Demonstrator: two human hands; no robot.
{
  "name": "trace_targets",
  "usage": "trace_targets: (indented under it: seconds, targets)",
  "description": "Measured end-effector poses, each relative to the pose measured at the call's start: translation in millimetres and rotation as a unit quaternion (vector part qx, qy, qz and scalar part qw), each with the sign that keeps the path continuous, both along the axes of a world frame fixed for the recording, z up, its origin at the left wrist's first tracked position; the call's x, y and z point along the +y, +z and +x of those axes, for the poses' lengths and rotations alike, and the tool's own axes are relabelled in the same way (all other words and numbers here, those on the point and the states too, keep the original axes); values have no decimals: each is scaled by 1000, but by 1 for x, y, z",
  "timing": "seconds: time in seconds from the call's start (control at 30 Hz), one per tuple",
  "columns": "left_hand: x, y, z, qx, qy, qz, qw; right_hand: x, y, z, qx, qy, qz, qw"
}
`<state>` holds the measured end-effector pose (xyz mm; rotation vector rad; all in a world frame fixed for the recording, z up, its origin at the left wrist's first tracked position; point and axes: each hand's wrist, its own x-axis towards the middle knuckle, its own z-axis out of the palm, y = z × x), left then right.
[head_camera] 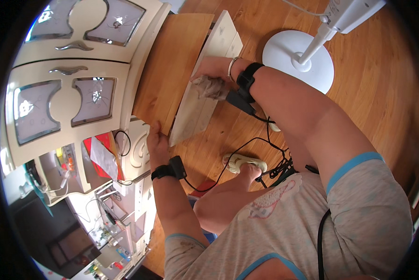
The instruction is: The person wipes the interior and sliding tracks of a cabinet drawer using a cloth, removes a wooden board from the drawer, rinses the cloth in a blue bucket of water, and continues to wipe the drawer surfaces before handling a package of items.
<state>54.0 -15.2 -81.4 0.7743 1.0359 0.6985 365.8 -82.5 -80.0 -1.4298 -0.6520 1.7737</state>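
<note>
A wooden panel juts out from the cream cabinet, with a pale board along its outer side. My left hand grips the near corner of the panel, thumb on top and the other fingers mostly hidden below. Over the pale board's upper edge reaches my right hand, holding a crumpled greyish cloth against the board. Part of that hand is hidden by the cloth. Each wrist wears a black strapped device with a cable.
The round white base of a stand rests on the wood floor beyond my right arm. Black cables tangle by my sandalled foot. At left, open shelves hold a red item and small objects, near a dark screen.
</note>
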Motion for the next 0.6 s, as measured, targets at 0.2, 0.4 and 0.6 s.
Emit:
trace_targets:
  seconds: [0.2, 0.4, 0.6]
  targets:
    - [-10, 0, 21, 2, -52, 10, 999, 14, -25, -7, -407, 148, 334, 837]
    - [16, -9, 15, 79, -27, -56, 995, 9, -25, -9, -369, 148, 203, 895]
    - [29, -24, 39, 396, -106, 48, 911, 11, -57, 17, -220, 79, 80, 969]
